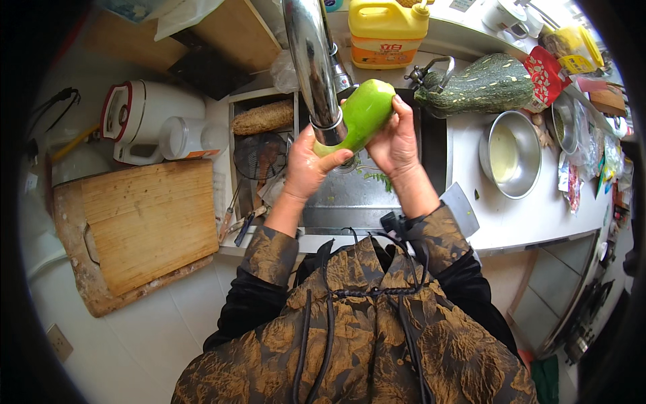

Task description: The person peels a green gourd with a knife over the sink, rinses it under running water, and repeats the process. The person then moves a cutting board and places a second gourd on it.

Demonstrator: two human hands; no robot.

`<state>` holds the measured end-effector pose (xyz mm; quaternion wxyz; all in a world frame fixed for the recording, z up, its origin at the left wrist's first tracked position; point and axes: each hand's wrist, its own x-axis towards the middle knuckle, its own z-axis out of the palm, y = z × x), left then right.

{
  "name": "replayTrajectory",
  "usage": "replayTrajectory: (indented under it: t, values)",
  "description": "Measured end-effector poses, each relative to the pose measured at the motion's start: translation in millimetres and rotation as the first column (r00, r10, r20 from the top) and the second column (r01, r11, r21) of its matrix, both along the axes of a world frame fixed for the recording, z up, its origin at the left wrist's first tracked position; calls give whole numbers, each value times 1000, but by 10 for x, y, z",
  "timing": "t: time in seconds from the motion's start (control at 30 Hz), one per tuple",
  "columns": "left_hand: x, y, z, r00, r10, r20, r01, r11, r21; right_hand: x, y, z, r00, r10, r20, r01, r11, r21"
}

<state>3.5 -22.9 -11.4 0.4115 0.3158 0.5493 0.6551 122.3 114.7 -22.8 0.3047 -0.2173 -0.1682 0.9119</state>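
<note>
Both hands hold a peeled green gourd over the sink, under the tap.

Nearest, a wooden cutting board (145,222) lies left on the counter. The sink (350,198) holds a few green scraps; the left hand (306,168) is closed on the lower end of the green gourd (360,114), the right hand (397,141) wrapped round its right side. Right, a steel bowl (510,155) holds pale liquid. Farther, a striped dark squash (481,84) and a yellow jug (387,30).

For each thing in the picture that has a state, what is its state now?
Light green peeled gourd: held over the steel sink by both hands.
Left hand: gripping its lower end.
Right hand: gripping its side.
Chrome tap: flow cannot be told.
Wooden cutting board: bare.
Yellow plastic jug: capped, upright.
</note>
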Motion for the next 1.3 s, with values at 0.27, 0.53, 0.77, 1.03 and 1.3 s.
replayTrajectory:
  t: [0.27, 0.53, 0.77, 1.03, 1.3]
  values:
    - [-562, 38, 178, 836, -267, -479, 241, 964, -116, 641, 507, -61, 757, 529, 384, -618, 770, 157]
    - [-164, 139, -31, 994, 112, 7, -110, 986, -124, 769, -100, -185, 926, 377, 7, -316, 787, -531]
    - [-176, 64, 9, 973, -135, 186, 145, 989, -43, 794, -139, -155, 937, 345, 63, -254, 793, -554]
    - [-245, 117, 148, 975, -174, 142, 190, 976, -109, 776, -193, 37, 926, 239, 293, -131, 930, -343]
    - [-327, 152, 323, 969, -239, 61, 246, 956, -161, 768, -189, 69, 930, 221, 293, -128, 944, -305]
